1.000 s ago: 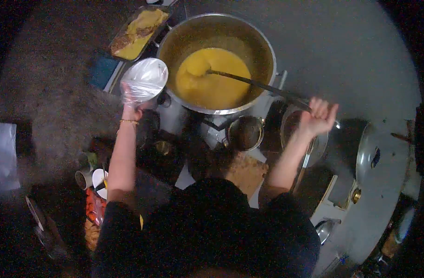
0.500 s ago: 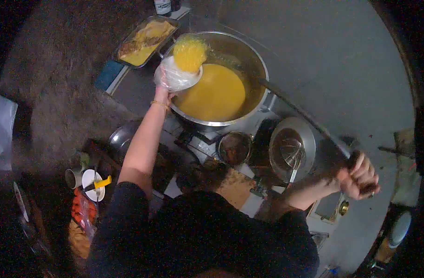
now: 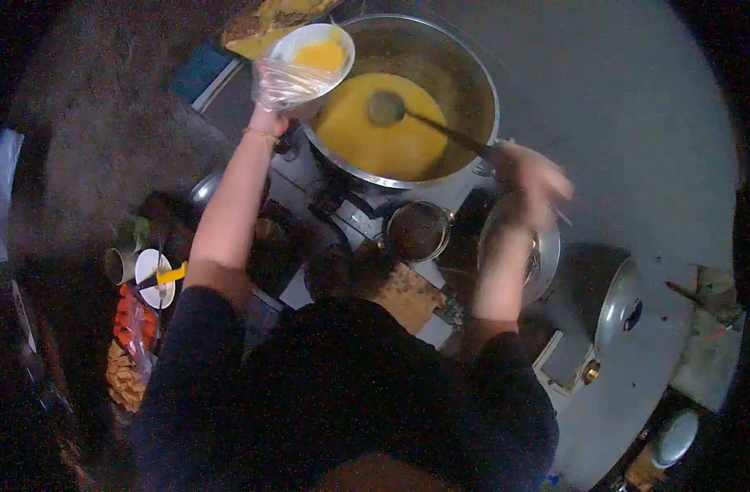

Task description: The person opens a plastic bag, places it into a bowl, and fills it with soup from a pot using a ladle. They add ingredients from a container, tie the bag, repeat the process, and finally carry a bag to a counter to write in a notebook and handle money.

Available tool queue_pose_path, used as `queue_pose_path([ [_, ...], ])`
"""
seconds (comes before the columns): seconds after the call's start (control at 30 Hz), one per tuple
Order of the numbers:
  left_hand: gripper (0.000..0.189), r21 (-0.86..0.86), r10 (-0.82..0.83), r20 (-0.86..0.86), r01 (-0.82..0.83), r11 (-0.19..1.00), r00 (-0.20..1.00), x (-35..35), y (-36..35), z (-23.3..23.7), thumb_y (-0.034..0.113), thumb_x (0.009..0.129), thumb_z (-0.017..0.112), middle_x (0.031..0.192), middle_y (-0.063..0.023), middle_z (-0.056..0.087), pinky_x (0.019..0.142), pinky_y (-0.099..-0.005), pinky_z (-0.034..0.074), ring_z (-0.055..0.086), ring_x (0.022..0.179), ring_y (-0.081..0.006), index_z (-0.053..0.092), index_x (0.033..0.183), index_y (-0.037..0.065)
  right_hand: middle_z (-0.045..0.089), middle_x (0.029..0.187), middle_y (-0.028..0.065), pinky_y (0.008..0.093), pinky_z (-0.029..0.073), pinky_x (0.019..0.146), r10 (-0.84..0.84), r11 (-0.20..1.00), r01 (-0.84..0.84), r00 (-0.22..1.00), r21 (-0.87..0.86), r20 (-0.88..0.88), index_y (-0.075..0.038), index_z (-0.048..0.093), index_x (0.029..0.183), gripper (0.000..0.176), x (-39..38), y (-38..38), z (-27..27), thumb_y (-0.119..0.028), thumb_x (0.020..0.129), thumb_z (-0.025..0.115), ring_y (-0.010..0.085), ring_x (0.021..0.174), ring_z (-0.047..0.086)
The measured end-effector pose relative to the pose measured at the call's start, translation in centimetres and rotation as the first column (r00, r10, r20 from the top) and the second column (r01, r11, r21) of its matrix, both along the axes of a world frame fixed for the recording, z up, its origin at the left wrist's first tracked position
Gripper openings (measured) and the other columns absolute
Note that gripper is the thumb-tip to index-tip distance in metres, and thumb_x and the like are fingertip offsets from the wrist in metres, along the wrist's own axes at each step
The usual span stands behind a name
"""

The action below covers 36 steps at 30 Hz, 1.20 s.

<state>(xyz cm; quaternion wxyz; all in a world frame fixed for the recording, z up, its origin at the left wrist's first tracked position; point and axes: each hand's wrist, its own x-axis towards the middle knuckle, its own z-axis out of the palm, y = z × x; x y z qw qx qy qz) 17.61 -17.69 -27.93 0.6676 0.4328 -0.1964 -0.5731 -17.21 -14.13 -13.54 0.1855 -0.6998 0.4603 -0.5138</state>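
Observation:
My left hand grips a white bowl from its near left side. Clear plastic film wraps the bowl, and yellow food lies inside it. The bowl overlaps the left rim of a large metal pot of yellow soup. Blurred by motion, my right hand is closed around the handle of a ladle. The ladle's round head is over the soup, near the middle of the pot.
A tray of food is partly cut off at the top left. Nearer me stand a small pot and a metal basin. A shiny lid lies on the right. At left are a yellow-handled tool on a white dish and a red packet.
My right hand has swung inward and forward from the far right, bringing the ladle head into sight over the soup. The bowl's opening shows more, its yellow food lower inside. The whole view has shifted.

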Motion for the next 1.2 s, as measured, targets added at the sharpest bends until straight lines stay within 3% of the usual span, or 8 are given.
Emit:
queue_pose_path([
  [0.03, 0.077, 0.024, 0.065, 0.080, -0.067, 0.997, 0.995, 0.5, 0.5, 0.3, 0.069, 0.075, 0.027, 0.123, -0.0065, 0.043, 0.090, -0.0406, 0.039, 0.045, 0.109, -0.0238, 0.032, 0.127, 0.013, 0.058, 0.064, 0.0077, 0.0260, 0.042, 0.050, 0.328, 0.942, -0.311, 0.932, -0.125, 0.156, 0.002, 0.058, 0.071, 0.015, 1.6, -1.9, -3.0, -0.011, 0.076, 0.055, 0.0158, 0.052, 0.052],
  [0.1, 0.075, 0.064, 0.098, 0.086, -0.104, 0.993, 0.991, 1.0, 1.7, 1.9, 0.068, 0.075, 0.028, 0.122, -0.0058, 0.043, 0.090, -0.0397, 0.039, 0.045, 0.109, -0.0234, 0.033, 0.126, 0.014, 0.051, 0.054, 0.0038, 0.0247, 0.040, 0.048, 0.211, 0.953, -0.145, 0.948, -0.267, 0.238, 0.000, 0.055, 0.070, 0.009, 3.0, -5.0, -8.6, -0.008, 0.073, 0.060, 0.0144, 0.046, 0.048],
  [0.17, 0.073, 0.106, 0.133, 0.092, -0.142, 0.984, 0.987, 1.7, 2.7, 2.1, 0.067, 0.076, 0.028, 0.122, -0.0050, 0.043, 0.089, -0.0388, 0.039, 0.045, 0.108, -0.0229, 0.034, 0.126, 0.014, 0.049, 0.054, 0.0032, 0.0242, 0.039, 0.049, -0.141, 0.960, -0.103, 0.621, 0.259, 0.771, -0.002, 0.053, 0.071, 0.013, 3.0, -6.1, -10.2, -0.014, 0.076, 0.058, 0.0133, 0.049, 0.047],
  [0.3, 0.066, 0.201, 0.218, 0.087, -0.231, 0.952, 0.972, 0.4, 2.8, 2.5, 0.062, 0.079, 0.034, 0.121, -0.0040, 0.044, 0.087, -0.0355, 0.041, 0.045, 0.107, -0.0217, 0.036, 0.124, 0.014, 0.042, 0.051, 0.0014, 0.0258, 0.035, 0.047, -0.139, 0.979, -0.090, 0.372, 0.185, 0.918, -0.007, 0.046, 0.063, 0.021, -6.4, -7.4, -11.2, -0.020, 0.079, 0.054, 0.0128, 0.047, 0.041],
  [0.4, 0.067, 0.197, 0.213, 0.101, -0.229, 0.953, 0.972, 3.8, 2.2, -2.0, 0.060, 0.079, 0.038, 0.122, -0.0045, 0.043, 0.086, -0.0345, 0.041, 0.044, 0.108, -0.0214, 0.035, 0.125, 0.013, 0.028, 0.044, -0.0022, 0.0270, 0.027, 0.045, -0.267, 0.962, 0.122, 0.262, 0.243, 0.928, -0.012, 0.035, 0.054, 0.033, -5.3, -4.0, -5.2, -0.022, 0.080, 0.051, 0.0111, 0.042, 0.029],
  [0.87, 0.052, -0.017, 0.144, 0.198, -0.144, 0.989, 0.969, -2.1, 2.1, 4.4, 0.047, 0.086, 0.033, 0.120, -0.0035, 0.046, 0.088, -0.0299, 0.040, 0.046, 0.108, -0.0166, 0.036, 0.125, 0.012, 0.022, 0.041, -0.0032, 0.0253, 0.020, 0.046, 0.649, 0.759, -0.289, 0.268, -0.583, 0.712, -0.017, 0.026, 0.048, 0.040, -10.8, 10.3, 15.8, -0.024, 0.083, 0.042, 0.0091, 0.038, 0.017],
  [1.0, 0.051, -0.068, -0.009, -0.065, 0.005, 0.998, 0.998, -2.3, -1.1, 3.7, 0.048, 0.086, 0.032, 0.121, -0.0029, 0.046, 0.088, -0.0312, 0.040, 0.046, 0.108, -0.0170, 0.038, 0.124, 0.014, 0.021, 0.038, -0.0046, 0.0234, 0.021, 0.042, 0.712, 0.701, -0.307, 0.358, -0.644, 0.604, -0.017, 0.020, 0.044, 0.042, -10.4, 10.9, 16.1, -0.021, 0.080, 0.043, 0.0080, 0.035, 0.017],
  [1.2, 0.059, -0.004, 0.094, 0.114, -0.094, 0.996, 0.989, -3.0, -0.9, 4.0, 0.055, 0.083, 0.032, 0.123, -0.0043, 0.044, 0.090, -0.0345, 0.039, 0.045, 0.110, -0.0184, 0.036, 0.125, 0.014, 0.019, 0.037, -0.0061, 0.0227, 0.019, 0.040, 0.814, 0.581, -0.364, 0.270, -0.728, 0.514, -0.018, 0.021, 0.046, 0.040, -10.9, 8.9, 15.6, -0.022, 0.080, 0.042, 0.0075, 0.032, 0.016],
])
